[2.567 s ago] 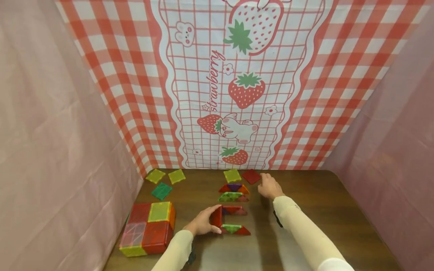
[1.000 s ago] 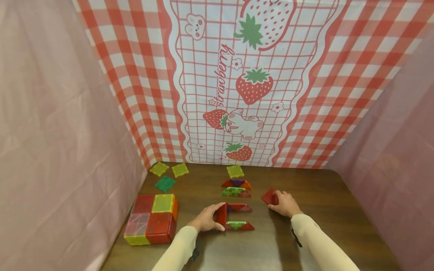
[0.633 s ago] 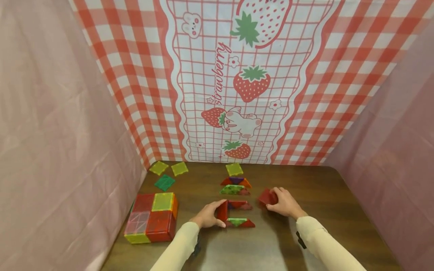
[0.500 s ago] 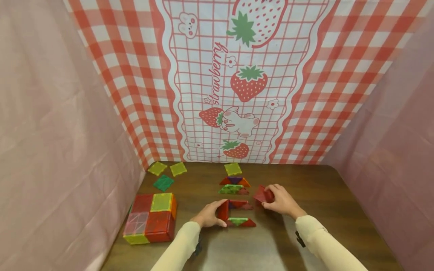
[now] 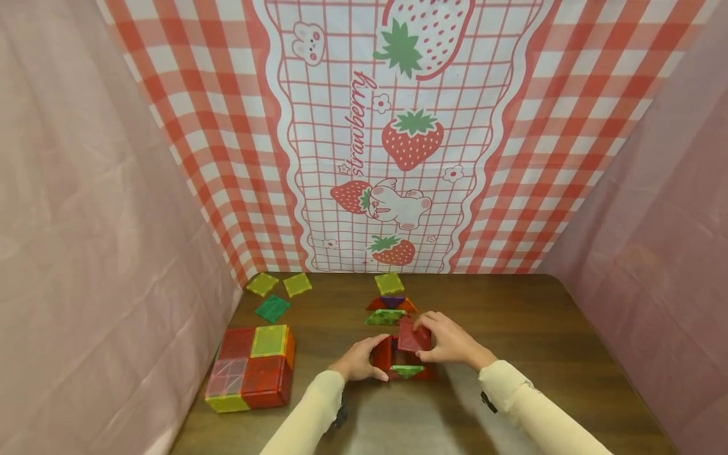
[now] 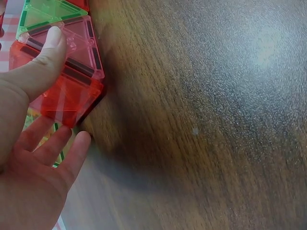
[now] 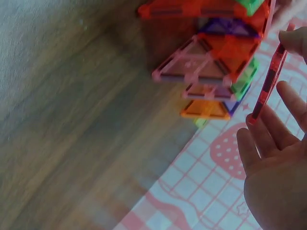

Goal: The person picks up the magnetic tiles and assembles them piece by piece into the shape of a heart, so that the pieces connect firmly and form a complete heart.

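Note:
My left hand (image 5: 359,361) holds the left end of a small frame of translucent magnetic tiles, thumb and fingers either side of its upright red square tile (image 6: 69,98). In the left wrist view the thumb lies against a pink triangle tile (image 6: 86,43) of the front wall. A green triangle tile (image 5: 407,371) sits in the middle of that wall, with red on its right. Above the frame, my right hand (image 5: 449,341) pinches another red square tile (image 5: 411,335), tilted and partly covering the back wall. The right wrist view shows this tile edge-on, apart from the walls below.
Behind the frame stand two tile strips, one with a purple middle (image 5: 392,303) and one mostly green (image 5: 385,317). A yellow tile (image 5: 389,284) lies beyond them. A box-shaped tile block (image 5: 250,366) stands left; yellow tiles (image 5: 297,284) and a green tile (image 5: 272,308) lie behind it.
My right hand has taken the red square tile from the back of the table, drawn it nearer, then carried it left over the frame. The left hand keeps its hold on the frame.

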A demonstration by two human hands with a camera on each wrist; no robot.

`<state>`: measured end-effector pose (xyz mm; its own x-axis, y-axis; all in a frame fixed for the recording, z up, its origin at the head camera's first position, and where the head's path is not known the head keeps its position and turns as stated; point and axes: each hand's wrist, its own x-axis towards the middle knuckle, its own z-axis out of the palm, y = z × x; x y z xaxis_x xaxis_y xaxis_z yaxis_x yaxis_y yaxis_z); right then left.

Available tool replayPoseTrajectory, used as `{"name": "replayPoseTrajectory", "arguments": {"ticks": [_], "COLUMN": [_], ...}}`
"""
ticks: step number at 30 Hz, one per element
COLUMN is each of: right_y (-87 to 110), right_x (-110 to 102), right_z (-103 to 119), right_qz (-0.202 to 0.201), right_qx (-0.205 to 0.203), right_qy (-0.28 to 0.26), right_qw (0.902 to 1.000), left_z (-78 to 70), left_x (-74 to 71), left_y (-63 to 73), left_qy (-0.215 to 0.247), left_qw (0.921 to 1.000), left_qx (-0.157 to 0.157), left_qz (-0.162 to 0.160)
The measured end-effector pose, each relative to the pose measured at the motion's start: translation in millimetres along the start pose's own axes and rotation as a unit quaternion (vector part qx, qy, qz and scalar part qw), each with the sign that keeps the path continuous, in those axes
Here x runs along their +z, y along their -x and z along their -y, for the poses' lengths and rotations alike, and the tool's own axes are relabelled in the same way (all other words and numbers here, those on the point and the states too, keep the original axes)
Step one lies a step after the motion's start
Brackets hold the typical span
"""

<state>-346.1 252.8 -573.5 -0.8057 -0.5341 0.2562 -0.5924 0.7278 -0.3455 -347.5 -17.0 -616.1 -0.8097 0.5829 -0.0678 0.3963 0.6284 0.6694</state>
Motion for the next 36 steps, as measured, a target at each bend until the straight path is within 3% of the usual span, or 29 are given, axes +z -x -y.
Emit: {"name": "replayPoseTrajectory", "arguments": {"ticks": [5, 14, 29, 36], "right_y": [-1.7, 5.6, 13.6, 14.4], "right_x": [8.3, 18.0, 22.3, 22.2], "right_z": [8.3, 14.7, 12.7, 11.9], "right_qz": [0.013, 0.066, 0.095, 0.091], "right_qx": [-0.020, 0.015, 0.039, 0.037], "right_qy": [-0.001, -0.005, -0.053, -0.050], "right_qw": [0.9997, 0.9977, 0.9934, 0.9939], "left_z": [-3.1, -4.4, -6.4, -12.1], "left_x": [-1.3, 3.4, 10.8, 5.7], "left_y": [0.1, -3.5, -2.3, -0.7], "left_qy": [0.007, 0.021, 0.021, 0.023], "left_qw": [1.0000, 0.9997, 0.9997, 0.9995], "left_qx": [0.002, -0.010, -0.013, -0.017], "left_qz": [-0.003, -0.002, 0.000, 0.014]}}
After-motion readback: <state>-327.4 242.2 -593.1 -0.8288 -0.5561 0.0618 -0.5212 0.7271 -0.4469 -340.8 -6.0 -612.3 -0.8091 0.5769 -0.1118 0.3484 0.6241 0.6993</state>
